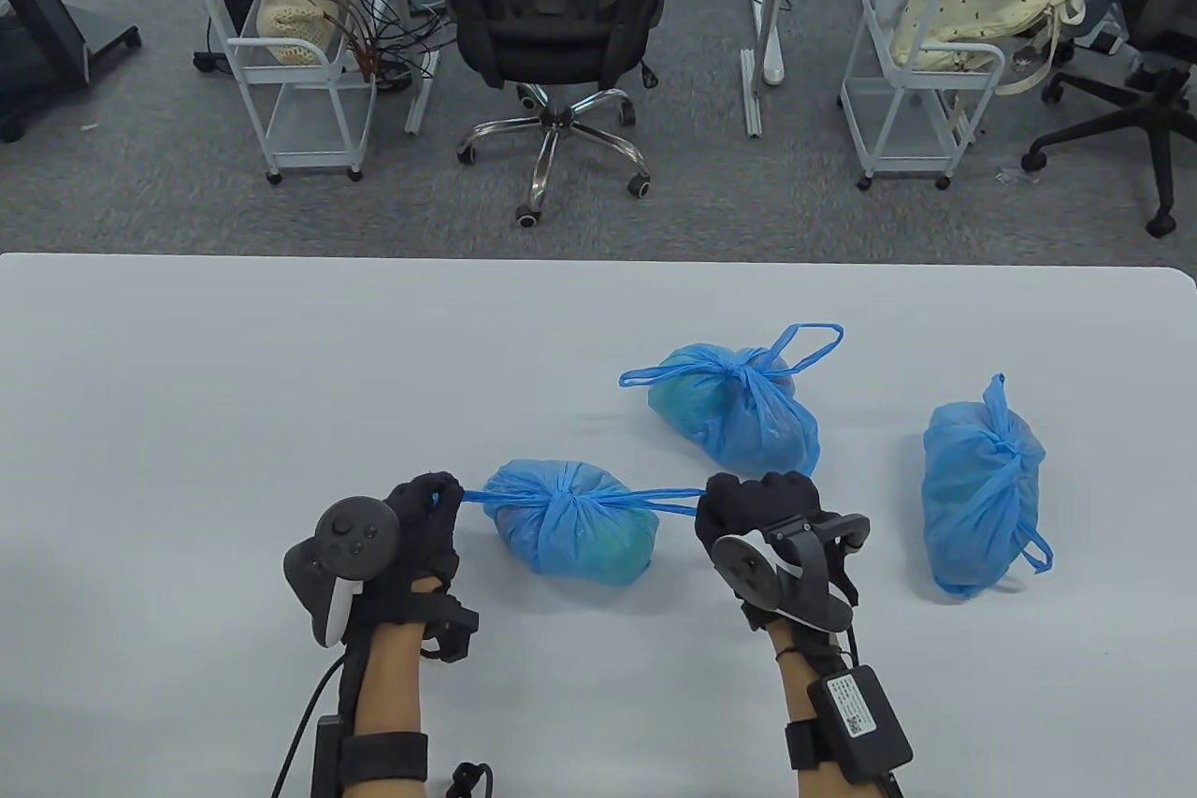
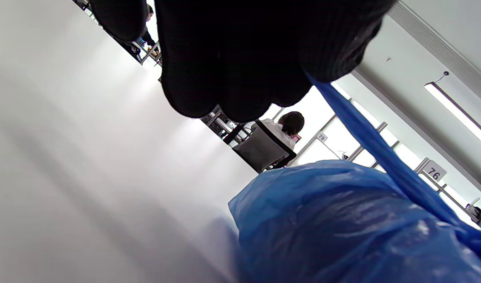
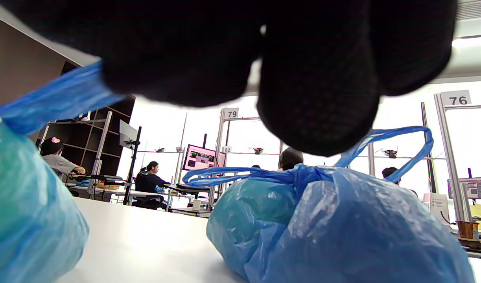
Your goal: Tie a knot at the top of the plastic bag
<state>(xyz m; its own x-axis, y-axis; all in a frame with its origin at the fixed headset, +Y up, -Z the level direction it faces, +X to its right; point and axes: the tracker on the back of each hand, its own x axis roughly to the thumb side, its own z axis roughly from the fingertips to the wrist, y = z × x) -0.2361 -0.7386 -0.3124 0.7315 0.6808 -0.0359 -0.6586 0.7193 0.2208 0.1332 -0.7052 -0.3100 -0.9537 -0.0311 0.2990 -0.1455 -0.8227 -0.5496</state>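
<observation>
A blue plastic bag (image 1: 572, 534), full and rounded, sits on the white table (image 1: 187, 386) directly between the two gloved hands. Its two handle strips cross in a knot (image 1: 559, 496) on top and stretch out taut to either side. What the bag contains cannot be made out through the plastic, and both wrist views are largely blocked by dark glove fabric, so the fingertips themselves are hidden there.

The left hand (image 1: 411, 545) is closed around the end of the left strip (image 1: 479, 495); the right hand (image 1: 762, 513) is closed around the end of the right strip (image 1: 669, 496). A tracker is strapped to the back of each hand.

Beyond the right hand lies a second tied blue bag (image 1: 739, 410) with loose handle loops, and further to that hand's right a third tied blue bag (image 1: 982, 489).

Past the table's far edge is grey carpet with a black office chair (image 1: 552, 21) and two white wire carts (image 1: 299, 68) holding cloth bags.
</observation>
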